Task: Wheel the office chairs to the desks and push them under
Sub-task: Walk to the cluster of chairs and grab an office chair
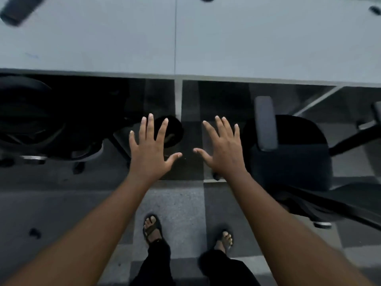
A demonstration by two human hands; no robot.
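Observation:
Two white desks [103, 44] run side by side across the top, joined at a seam. A black office chair [41, 120] sits at the left, partly tucked under the left desk. Another black office chair [288, 153] stands at the right, its seat and grey armrest [266, 122] just in front of the right desk's edge. My left hand [149, 150] and my right hand [222, 149] are stretched out in the gap between the two chairs, fingers spread and straight, holding nothing and touching neither chair.
A white desk leg [178, 98] stands straight ahead between my hands. A black caster [171, 131] lies just beyond my left hand. Dark objects [18, 9] rest on the far desk top. Grey carpet tiles [181, 205] cover the floor, with my sandalled feet [153, 228] below.

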